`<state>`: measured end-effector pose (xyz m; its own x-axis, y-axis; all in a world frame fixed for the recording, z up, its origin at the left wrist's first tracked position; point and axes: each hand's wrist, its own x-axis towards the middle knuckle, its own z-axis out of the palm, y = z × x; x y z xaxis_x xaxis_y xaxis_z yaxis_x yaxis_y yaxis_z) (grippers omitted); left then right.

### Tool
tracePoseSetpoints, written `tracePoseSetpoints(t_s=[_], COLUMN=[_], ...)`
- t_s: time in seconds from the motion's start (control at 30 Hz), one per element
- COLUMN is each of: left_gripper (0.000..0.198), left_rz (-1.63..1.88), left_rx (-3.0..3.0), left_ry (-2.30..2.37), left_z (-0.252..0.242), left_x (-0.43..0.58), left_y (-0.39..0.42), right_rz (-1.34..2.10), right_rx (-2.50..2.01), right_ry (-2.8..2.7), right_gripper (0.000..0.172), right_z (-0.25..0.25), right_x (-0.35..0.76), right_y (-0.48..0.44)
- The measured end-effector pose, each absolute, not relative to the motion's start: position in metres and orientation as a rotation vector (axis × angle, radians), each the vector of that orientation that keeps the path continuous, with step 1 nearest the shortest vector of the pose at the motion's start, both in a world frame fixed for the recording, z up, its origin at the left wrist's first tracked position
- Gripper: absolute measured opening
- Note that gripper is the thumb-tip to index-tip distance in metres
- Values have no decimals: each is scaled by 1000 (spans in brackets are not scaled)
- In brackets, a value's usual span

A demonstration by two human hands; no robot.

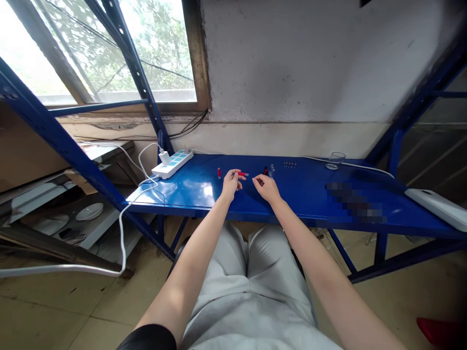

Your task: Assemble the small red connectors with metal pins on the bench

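My left hand is closed around a small red tube with a clear end, which points right toward my other hand. The fingertips of my right hand are pinched together a short way from that clear end; anything between them is too small to make out. A similar red piece stands upright on the blue table, left of my left hand. Just beyond my right hand are small black-and-red pieces and clear pieces, partly hidden by it. Several tiny metallic parts sit in a row farther back.
On the blue table, a white power strip with a plugged-in charger lies at the left. A clear glass is at the back right. A blurred dark object and a white device lie farther right. Blue posts frame both ends.
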<state>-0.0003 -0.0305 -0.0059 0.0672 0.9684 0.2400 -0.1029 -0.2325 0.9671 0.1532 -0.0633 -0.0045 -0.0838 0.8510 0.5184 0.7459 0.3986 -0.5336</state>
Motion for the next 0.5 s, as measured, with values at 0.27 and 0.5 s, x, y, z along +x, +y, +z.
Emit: tracePoseSetpoints(t_s=[0.27,0.5], left_gripper=[28,27], left_rz=[1299,1203], left_rx=[1357,1390], left_ry=[835,773], left_z=[-7,-7], left_x=[-6,-6], left_y=[-40,-43], right_rz=[217,225], right_rx=[-1344,-1347], right_ry=[-1891,-1856], right_gripper=[41,42], right_z=[-1,-1], right_x=[149,151], right_y=[-69,-69])
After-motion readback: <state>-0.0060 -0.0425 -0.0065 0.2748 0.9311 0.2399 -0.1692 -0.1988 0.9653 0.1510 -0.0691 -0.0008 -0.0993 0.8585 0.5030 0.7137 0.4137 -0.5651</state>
